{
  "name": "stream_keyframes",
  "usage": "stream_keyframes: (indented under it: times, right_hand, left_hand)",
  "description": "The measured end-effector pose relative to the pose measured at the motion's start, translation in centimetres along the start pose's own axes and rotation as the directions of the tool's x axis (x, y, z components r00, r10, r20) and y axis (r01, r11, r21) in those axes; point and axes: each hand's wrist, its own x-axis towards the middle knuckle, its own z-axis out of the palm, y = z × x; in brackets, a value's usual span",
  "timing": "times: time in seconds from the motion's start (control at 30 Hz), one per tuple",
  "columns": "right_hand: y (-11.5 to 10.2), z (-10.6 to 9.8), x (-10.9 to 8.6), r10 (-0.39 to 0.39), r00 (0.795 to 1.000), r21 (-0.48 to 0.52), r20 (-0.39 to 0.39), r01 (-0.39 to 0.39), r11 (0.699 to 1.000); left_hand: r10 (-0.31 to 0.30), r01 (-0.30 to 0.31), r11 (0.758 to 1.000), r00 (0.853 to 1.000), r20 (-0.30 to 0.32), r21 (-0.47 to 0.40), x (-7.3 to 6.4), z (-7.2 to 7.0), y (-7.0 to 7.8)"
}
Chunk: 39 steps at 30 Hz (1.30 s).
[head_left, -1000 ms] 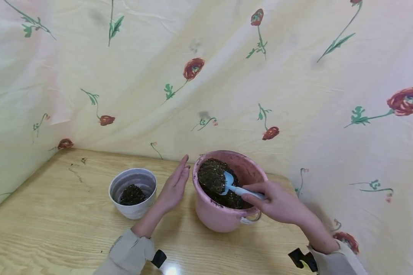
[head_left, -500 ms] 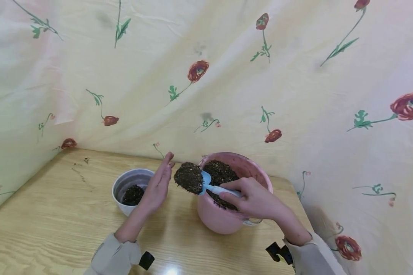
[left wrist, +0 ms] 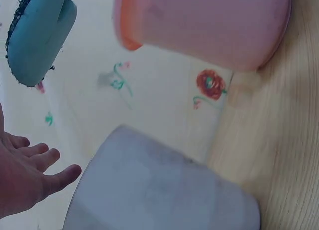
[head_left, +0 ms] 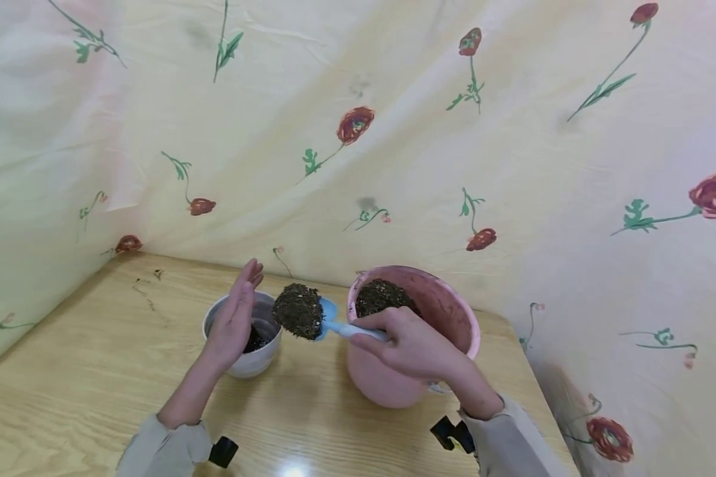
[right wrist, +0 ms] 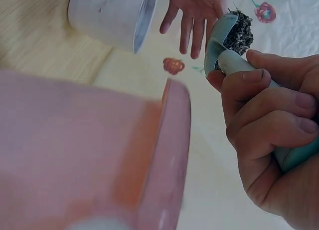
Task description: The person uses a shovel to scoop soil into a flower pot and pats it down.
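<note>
In the head view my right hand [head_left: 402, 341] grips the pale handle of a small blue trowel [head_left: 329, 311]. A mound of dark soil [head_left: 298, 310] fills its blade, held in the air between two pots. The right wrist view shows the fingers [right wrist: 271, 108] curled round the handle. My left hand [head_left: 234, 324] is held up with straight fingers over the white pot [head_left: 256, 363], hiding part of it; some soil lies at that pot's bottom. To the right stands the pink pot [head_left: 388, 377] with more soil inside, partly covered by my right hand.
Both pots stand on a light wooden table [head_left: 83, 344]. Behind and beside it hangs a flowered cloth [head_left: 417, 152]. A few dark specks [head_left: 158, 273] mark the table near its back left edge.
The trowel has risen out of the pink pot with a load of soil and moved left in my right hand. My left hand has shifted left, from between the pots to over the white pot.
</note>
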Motion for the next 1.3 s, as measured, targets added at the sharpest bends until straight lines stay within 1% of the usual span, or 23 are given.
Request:
stream_keyframes:
  times: [0.13, 0.3, 0.53, 0.73, 0.93, 1.0, 1.1, 1.3]
  right_hand:
    - [-0.6, 0.6, 0.8, 0.003, 1.000, 0.005, 0.017, -0.004, 1.000]
    - [-1.4, 1.4, 1.9, -0.034, 0.999, -0.003, 0.019, 0.034, 0.999]
    - [-2.3, 2.6, 3.3, -0.033, 0.999, 0.012, 0.030, 0.033, 0.999]
    - [-2.9, 4.0, 4.5, -0.020, 1.000, -0.007, 0.014, 0.020, 1.000]
    - [-3.3, 5.8, 5.8, 0.062, 0.998, 0.010, -0.009, -0.062, 0.998]
    - [-3.1, 6.4, 6.2, 0.077, 0.997, 0.028, -0.014, -0.076, 0.997]
    - [-2.7, 7.1, 6.8, 0.081, 0.996, 0.014, -0.021, -0.081, 0.997]
    - [-2.1, 8.4, 7.5, 0.154, 0.988, -0.002, -0.011, -0.154, 0.988]
  left_hand:
    - [0.008, -0.007, 0.999, 0.999, -0.037, 0.032, -0.4, -1.3, -0.4]
    - [-0.004, 0.011, 0.996, 0.997, -0.077, 0.091, -0.9, -2.8, -1.1]
    - [-0.013, 0.031, 0.990, 0.992, -0.125, 0.141, -1.5, -4.2, -1.6]
    - [-0.025, 0.047, 0.986, 0.990, -0.137, 0.158, -1.8, -4.8, -2.3]
    - [-0.043, 0.067, 0.986, 0.987, -0.157, 0.151, -2.1, -5.2, -3.1]
    - [-0.052, 0.076, 0.987, 0.986, -0.160, 0.144, -2.2, -5.2, -3.2]
    - [-0.064, 0.088, 0.986, 0.984, -0.167, 0.143, -2.3, -5.3, -3.6]
    - [-0.101, 0.130, 0.980, 0.977, -0.186, 0.151, -2.6, -5.2, -4.5]
